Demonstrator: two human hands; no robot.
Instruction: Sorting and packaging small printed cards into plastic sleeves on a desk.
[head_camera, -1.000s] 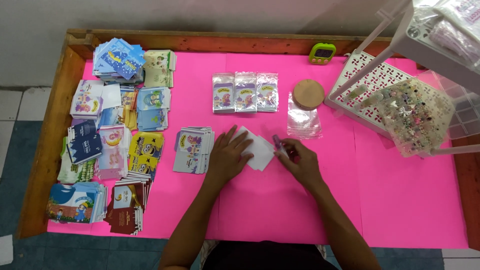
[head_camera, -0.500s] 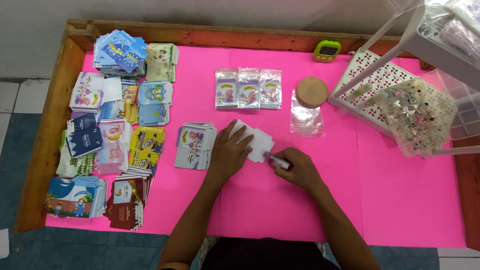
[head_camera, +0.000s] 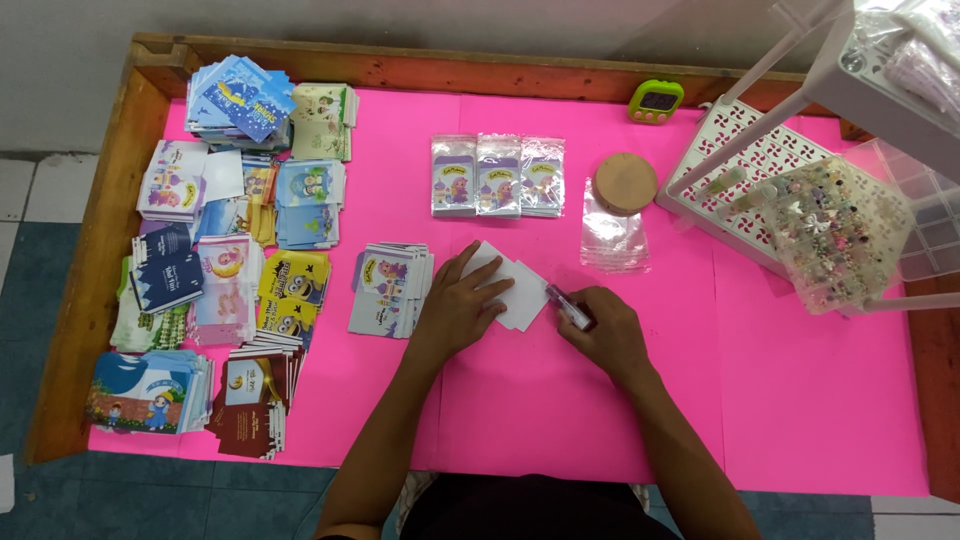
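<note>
The right hand (head_camera: 605, 335) has its grip clenched round a small tube-shaped glue stick (head_camera: 568, 306), whose tip touches the right edge of a white folded paper envelope (head_camera: 515, 285). The left hand (head_camera: 460, 305) lies flat, fingers spread and grasping nothing, pressing that envelope down on the pink-covered tabletop (head_camera: 820, 400). Just left of the left hand sits a small stack of printed cards (head_camera: 385, 290). Beyond the envelope lie three small printed packets (head_camera: 497, 176) in a row, a round wooden lid (head_camera: 625, 183) and clear plastic sleeves (head_camera: 612, 235).
</note>
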